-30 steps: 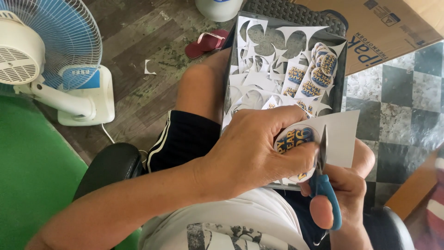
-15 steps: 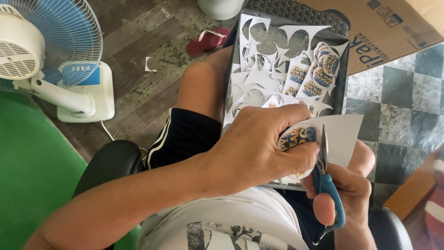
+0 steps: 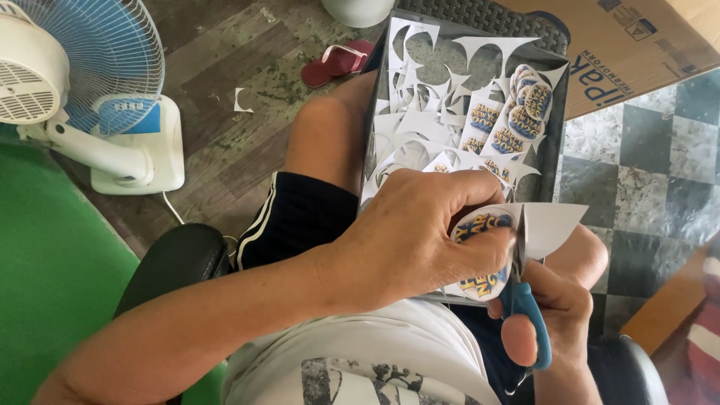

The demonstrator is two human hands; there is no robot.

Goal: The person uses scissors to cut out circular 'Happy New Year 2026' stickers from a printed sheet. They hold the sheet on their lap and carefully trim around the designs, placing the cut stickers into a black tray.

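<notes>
Scissors at the edge of a round sticker

Scissors (image 3: 525, 300) sit in your right hand (image 3: 551, 315), fingers through the blue handles, so that grip is closed on the tool. Their long axis runs nearly straight away from you, blades pointing toward the tray (image 3: 553, 150) on your lap. I judge the blades nearly closed; your fingers partly hide them. Your left hand (image 3: 420, 232) pinches 1 round printed sticker (image 3: 484, 251), still joined to its white sheet (image 3: 551, 225), held just above your lap so the blades meet the rim and the hand can turn it. Cut stickers (image 3: 529, 101) and white scraps (image 3: 420, 127) lie in the tray, seemingly to keep them off the floor. Left of you stands a fan (image 3: 82, 90).
</notes>
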